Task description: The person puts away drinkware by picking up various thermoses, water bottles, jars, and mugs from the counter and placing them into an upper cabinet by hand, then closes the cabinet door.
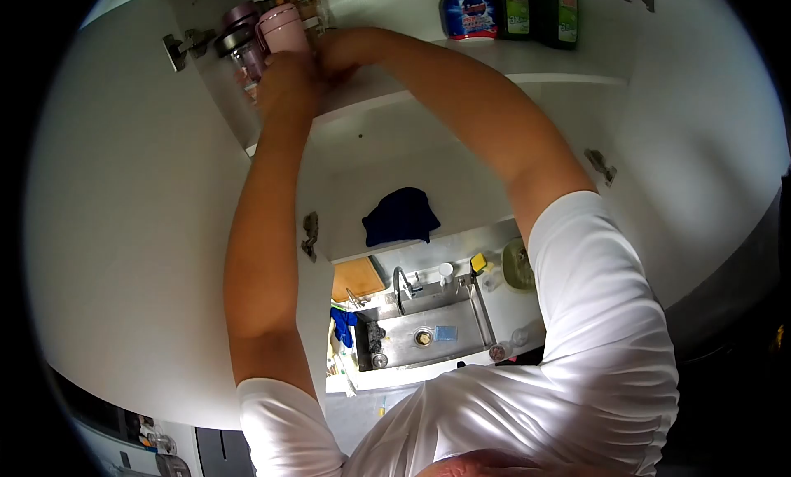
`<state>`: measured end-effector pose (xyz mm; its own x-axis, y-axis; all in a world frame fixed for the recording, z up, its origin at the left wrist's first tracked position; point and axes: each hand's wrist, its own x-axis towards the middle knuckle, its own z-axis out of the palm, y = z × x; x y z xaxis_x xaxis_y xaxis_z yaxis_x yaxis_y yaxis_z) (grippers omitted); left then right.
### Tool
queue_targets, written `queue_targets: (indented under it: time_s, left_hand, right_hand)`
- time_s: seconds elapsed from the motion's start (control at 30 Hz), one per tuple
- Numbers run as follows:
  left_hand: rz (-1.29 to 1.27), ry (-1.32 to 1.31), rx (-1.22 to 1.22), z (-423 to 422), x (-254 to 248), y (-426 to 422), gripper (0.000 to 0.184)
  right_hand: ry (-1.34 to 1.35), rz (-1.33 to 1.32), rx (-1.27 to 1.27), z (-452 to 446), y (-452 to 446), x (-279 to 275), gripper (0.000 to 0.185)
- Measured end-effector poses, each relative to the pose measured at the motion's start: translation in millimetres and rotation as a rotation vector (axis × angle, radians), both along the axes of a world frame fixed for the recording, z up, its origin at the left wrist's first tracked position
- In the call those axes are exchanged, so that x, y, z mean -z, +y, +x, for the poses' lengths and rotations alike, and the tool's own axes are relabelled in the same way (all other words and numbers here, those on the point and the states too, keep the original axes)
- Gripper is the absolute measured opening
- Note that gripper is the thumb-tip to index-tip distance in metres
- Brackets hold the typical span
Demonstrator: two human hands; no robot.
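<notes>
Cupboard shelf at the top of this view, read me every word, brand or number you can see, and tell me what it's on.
No word, brand or number reads clearly.
Blue bottle: pale lettering on its label, too blurred to read.
Middle bottle: marks on a green label, too small and blurred to read.
Right bottle: marks on a green label, also too blurred.
Pink cup: no writing can be made out.

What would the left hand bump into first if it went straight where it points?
Probably the pink cup: the left hand is right by its lower end and may already be touching it, though depth is hard to tell.
</notes>
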<state>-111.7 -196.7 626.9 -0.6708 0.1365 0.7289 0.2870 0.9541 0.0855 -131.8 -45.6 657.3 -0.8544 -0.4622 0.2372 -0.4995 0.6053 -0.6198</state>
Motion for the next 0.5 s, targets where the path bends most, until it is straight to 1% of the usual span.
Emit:
queue_targets:
  time_s: [0.03, 0.1, 0.13, 0.17, 0.2, 0.23, 0.3, 0.33, 0.4, 0.47, 0.5]
  left_hand:
    - [0.053, 0.003, -0.003, 2, 0, 1, 0.064]
    - [-0.049, 0.02, -0.033, 32, -3, 2, 0.054]
    - [-0.055, 0.018, -0.028, 30, -3, 0, 0.054]
    - [-0.098, 0.034, 0.034, 24, -3, -6, 0.052]
    - [-0.142, 0.047, 0.095, 19, 0, -9, 0.051]
    - [-0.147, 0.04, 0.101, 23, 0, -5, 0.051]
    - [-0.1, -0.001, -0.005, 35, -2, 4, 0.04]
    - [-0.107, -0.017, 0.002, 33, 0, 5, 0.04]
    - [-0.195, 0.043, -0.017, 13, 5, 1, 0.036]
    - [-0.215, 0.234, 0.102, -28, 23, -22, 0.036]
    - [-0.189, 0.265, 0.136, -31, 33, -25, 0.037]
  right_hand:
    - [0.053, 0.073, 0.094, 2, -4, -1, 0.041]
    - [0.093, 0.044, 0.152, 4, -10, 2, 0.041]
    - [0.133, 0.02, 0.202, 4, -12, 3, 0.041]
    - [0.129, 0.016, 0.207, 6, -14, 5, 0.041]
    - [0.228, 0.01, 0.236, 7, -16, 8, 0.04]
    - [0.272, 0.007, 0.253, 0, -17, 9, 0.04]
    - [0.344, 0.019, 0.29, -10, -15, 11, 0.038]
    - [0.382, 0.026, 0.28, -2, -10, 9, 0.036]
    - [0.495, 0.069, 0.258, 19, 1, 7, 0.033]
    - [0.663, 0.131, 0.236, 49, 12, 2, 0.031]
    - [0.762, 0.158, 0.226, 69, 19, 4, 0.03]
